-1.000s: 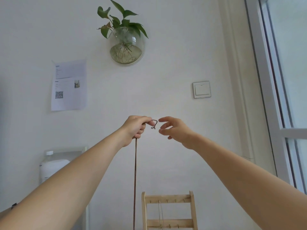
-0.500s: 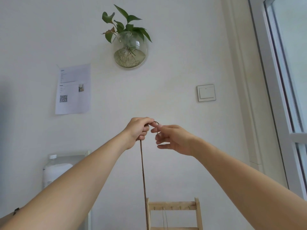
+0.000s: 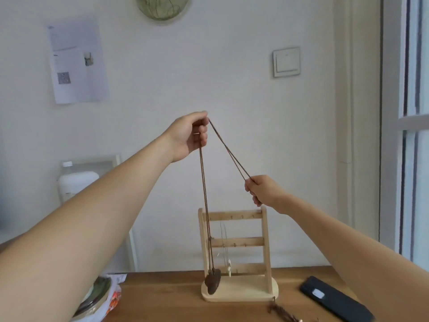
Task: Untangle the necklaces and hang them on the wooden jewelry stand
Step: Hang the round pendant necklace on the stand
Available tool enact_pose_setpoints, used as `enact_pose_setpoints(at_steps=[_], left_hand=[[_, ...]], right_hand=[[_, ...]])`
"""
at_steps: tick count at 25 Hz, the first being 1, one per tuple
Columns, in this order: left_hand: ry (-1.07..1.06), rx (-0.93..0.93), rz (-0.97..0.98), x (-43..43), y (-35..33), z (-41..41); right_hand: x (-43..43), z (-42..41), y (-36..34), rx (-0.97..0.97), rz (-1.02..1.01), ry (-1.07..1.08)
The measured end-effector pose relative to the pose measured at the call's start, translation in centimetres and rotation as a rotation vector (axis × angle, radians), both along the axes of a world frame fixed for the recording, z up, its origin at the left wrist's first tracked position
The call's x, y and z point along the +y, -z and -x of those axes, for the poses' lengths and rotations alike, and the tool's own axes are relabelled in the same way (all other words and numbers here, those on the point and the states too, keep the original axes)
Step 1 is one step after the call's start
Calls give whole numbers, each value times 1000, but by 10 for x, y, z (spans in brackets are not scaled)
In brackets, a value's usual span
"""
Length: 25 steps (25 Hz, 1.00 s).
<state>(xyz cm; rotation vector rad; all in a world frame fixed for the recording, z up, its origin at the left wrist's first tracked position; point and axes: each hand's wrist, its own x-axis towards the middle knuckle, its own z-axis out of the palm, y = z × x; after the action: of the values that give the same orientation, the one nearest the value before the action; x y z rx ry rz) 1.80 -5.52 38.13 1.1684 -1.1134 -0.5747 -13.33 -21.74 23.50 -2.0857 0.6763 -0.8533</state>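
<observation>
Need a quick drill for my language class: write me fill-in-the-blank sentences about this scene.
1. The left hand holds the brown cord ____ than the right hand does.
2. The dark pendant hangs straight below the ____ hand.
3. The black phone lies on the table to the ____ of the wooden stand.
Missing words: higher, left, right.

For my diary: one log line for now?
left hand: pinches cord high | right hand: pinches cord lower | pendant: by stand base
</observation>
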Motion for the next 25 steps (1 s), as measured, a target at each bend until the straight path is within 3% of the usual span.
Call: enact_pose_setpoints(at_steps=[2,5,7,9,11,14,18,21,25], left_hand=[[66,77,19,0,12,5],[92,26,3,-2,32,11],[75,-27,-18,-6,45,11],[65,-36,-18,-9,54,11],[52,-48,-4,-13,59,10],[54,-39,18,-20,68,13],[6,-18,47,-21,76,9],[-114,-83,37,-20,79,6],[-359,-315,63,-15,86,16]], right_hand=[[3,9,48,34,-120,-49],[17,19,97,103,-294,-100],[28,22,109,3,-329,-19],[39,20,97,-228,-313,-9],[56,14,69,-362,-304,-202],[74,1,36,-269,-305,-400],[72,0,46,-156,-271,-385],[59,13,54,-240,-286,-314],[41,25,34,-419,-341,-257]])
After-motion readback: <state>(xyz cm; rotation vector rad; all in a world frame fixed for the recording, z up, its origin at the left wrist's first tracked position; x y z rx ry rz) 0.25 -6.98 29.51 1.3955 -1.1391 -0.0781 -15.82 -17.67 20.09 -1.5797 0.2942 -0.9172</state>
